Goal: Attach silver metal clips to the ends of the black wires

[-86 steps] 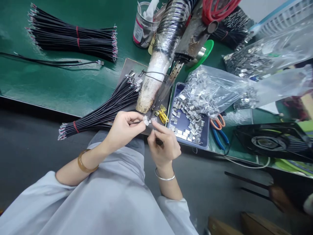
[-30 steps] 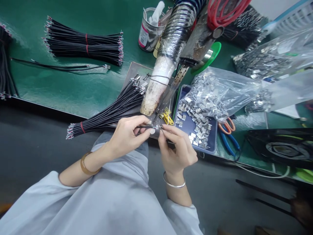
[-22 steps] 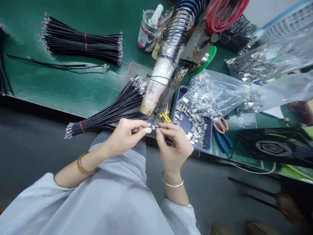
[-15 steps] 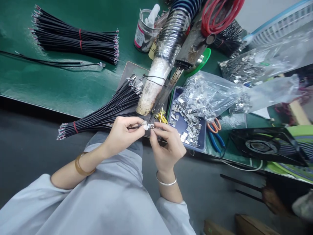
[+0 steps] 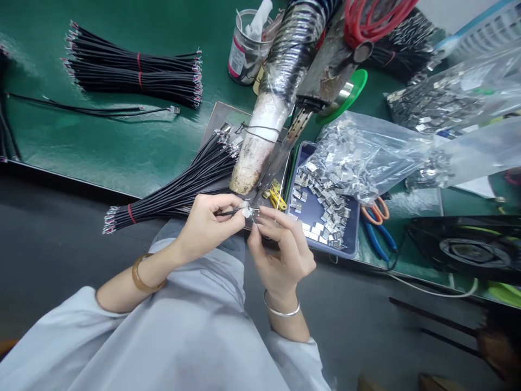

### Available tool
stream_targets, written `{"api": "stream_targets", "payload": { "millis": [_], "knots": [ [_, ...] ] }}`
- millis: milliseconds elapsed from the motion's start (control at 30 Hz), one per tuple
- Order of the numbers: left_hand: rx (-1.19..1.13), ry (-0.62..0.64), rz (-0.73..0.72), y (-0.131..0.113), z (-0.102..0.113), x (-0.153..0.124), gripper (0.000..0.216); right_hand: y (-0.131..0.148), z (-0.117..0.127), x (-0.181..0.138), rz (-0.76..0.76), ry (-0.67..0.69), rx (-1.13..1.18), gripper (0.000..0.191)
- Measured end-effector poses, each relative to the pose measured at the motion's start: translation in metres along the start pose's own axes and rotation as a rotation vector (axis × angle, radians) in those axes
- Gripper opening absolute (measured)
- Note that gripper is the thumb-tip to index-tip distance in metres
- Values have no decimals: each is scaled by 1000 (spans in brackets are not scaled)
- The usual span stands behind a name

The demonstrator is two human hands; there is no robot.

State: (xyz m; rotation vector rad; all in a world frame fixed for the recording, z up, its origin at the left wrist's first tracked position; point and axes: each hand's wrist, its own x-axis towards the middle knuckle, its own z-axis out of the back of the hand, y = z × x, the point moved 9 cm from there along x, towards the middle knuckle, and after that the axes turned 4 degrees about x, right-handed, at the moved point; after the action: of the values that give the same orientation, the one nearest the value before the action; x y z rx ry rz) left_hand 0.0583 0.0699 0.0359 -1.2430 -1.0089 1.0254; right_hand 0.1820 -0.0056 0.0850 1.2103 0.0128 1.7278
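Note:
My left hand (image 5: 214, 222) is closed in a pinch on a black cable (image 5: 229, 212), close to its end. White fingertip coverings (image 5: 246, 210) show on that hand. Just beyond the cable end, a small metal connector (image 5: 255, 213) lies at the fingertips of my right hand (image 5: 283, 244), whose thumb and index finger are bent around it; the exact contact is too small to see. Behind my hands lies a bundle of black cables (image 5: 179, 187) tied with a red band. Loose metal connectors (image 5: 331, 212) fill part of a blue tray (image 5: 353, 239) to the right.
A dirty white extraction hose (image 5: 254, 146) and a soldering iron (image 5: 299, 125) hang just above my hands. Yellow tool (image 5: 277, 195) lies beside the tray. Pliers (image 5: 378, 231), a black fan (image 5: 464, 247), bags of connectors (image 5: 362, 157) and another cable bundle (image 5: 134, 73) rest on the green table (image 5: 101, 146).
The view has shifted, so the bench items on the right sit farther right. My right thumb and index finger look slightly farther apart; my left hand keeps its pinch on the cable.

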Motion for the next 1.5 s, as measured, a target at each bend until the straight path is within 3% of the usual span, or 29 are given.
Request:
{"api": "stream_targets", "payload": {
  "millis": [133, 267, 333, 400, 567, 800, 1033, 1500],
  "knots": [
    [106, 39, -50, 0, -4, -5, 16, -11, 3, -6, -73, -8, 41, 14],
    [307, 28, -359, -23, -6, -16, 16, -37, -6, -8, -366, 89, 184, 7],
    [318, 32, -436, -30, -4, -20, 13, -41, -14, -7, -434, 159, 259, 10],
    [259, 60, -386, -26, -1, -19, 12, -36, -14, -2, -360, 160, 251, 10],
    [53, 138, -97, -3, -3, -12, 20, -3, -5, 2, 87, 118, -58, 11],
    [-41, 37, 25, 8, -2, -8, 19, -18, 30, -16, -123, -286, 75, 16],
    [148, -42, -123, -2, 0, -7, 20, -3, -1, -5, 49, -33, -88, 16],
    [334, -210, -404, -27, 3, -14, 16, -5, -4, 1, 10, -98, -42, 18]
  ]
}}
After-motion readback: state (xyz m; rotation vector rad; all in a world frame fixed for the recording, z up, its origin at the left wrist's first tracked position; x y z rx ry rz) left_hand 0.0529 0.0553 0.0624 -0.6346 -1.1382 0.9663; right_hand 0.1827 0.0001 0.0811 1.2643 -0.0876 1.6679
